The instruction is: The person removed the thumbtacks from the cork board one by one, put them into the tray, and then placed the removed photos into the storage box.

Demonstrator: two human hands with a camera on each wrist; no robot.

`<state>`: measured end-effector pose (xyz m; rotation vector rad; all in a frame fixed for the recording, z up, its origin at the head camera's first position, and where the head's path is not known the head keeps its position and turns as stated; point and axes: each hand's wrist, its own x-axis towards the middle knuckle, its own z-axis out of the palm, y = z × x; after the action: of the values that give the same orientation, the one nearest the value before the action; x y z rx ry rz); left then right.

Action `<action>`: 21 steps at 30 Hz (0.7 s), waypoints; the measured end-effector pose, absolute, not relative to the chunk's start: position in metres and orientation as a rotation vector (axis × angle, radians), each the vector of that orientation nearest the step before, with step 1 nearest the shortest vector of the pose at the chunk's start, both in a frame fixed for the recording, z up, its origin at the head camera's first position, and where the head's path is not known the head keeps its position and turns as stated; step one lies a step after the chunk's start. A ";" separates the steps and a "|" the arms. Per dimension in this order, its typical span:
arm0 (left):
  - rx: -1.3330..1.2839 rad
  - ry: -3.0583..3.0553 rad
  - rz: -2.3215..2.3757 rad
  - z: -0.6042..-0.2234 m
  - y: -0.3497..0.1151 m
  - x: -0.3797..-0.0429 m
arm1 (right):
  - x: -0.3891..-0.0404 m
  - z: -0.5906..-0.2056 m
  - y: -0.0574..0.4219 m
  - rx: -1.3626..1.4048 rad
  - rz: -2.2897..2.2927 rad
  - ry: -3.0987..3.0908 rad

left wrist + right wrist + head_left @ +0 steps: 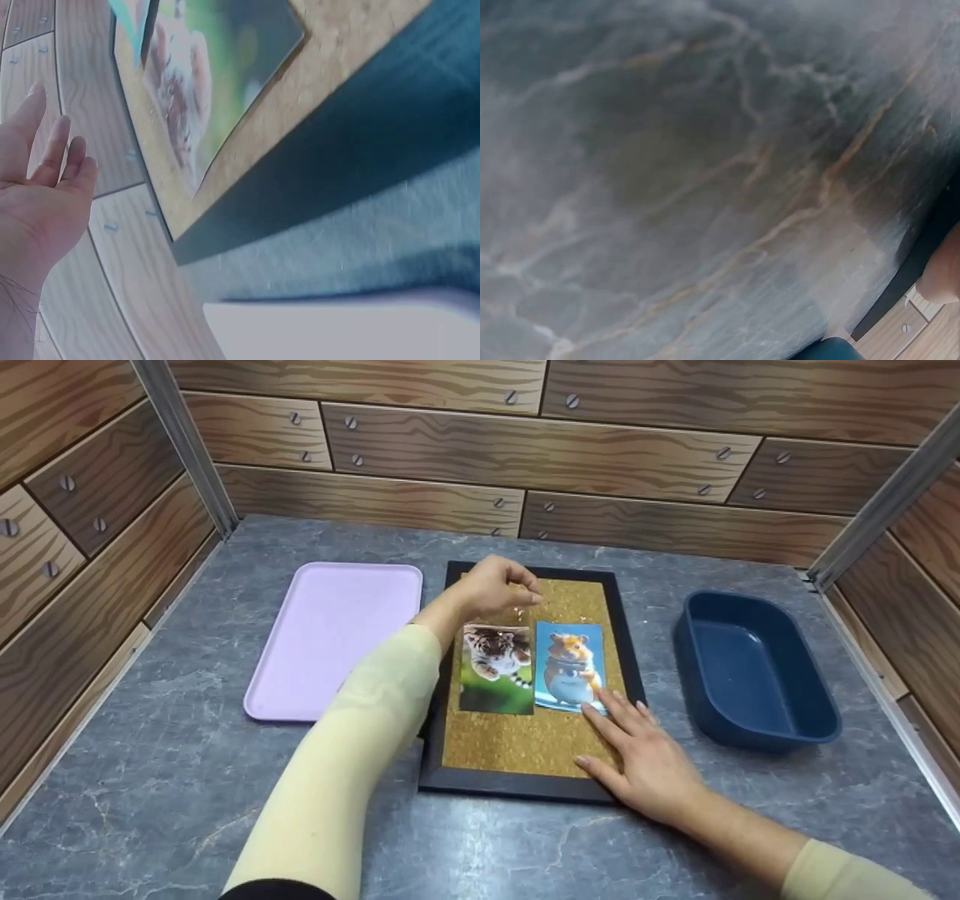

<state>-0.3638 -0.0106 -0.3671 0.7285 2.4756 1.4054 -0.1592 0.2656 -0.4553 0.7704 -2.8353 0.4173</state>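
A corkboard with a black frame lies on the table. On its cork lie a tiger cub photo and, to the right, a hamster picture. Small shiny bits, perhaps clear pins, show near the pictures' top edges. My left hand hovers over the board's upper part, fingers loosely bent; in the left wrist view that hand shows nothing in it. Fingers spread, my right hand rests across the board's lower right side, fingertips at the hamster picture's lower corner.
A lilac tray lies left of the board, partly behind the left forearm. To the right stands a deep dark blue bin. Wood-patterned walls enclose the grey marbled table at the back and sides.
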 end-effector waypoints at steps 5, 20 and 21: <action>0.756 2.502 1.430 -0.356 -0.024 -0.363 | -0.160 -0.455 0.266 0.760 0.418 -2.865; 0.724 2.554 1.472 -0.331 -0.068 -0.356 | -0.161 -0.456 0.266 0.752 0.402 -2.874; 0.715 2.551 1.479 -0.331 -0.072 -0.355 | -0.162 -0.456 0.265 0.755 0.399 -2.874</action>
<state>-0.3552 -0.0717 -0.3308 0.7154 2.5506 1.4791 -0.1617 0.2655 -0.4559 0.7549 -2.8735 0.3993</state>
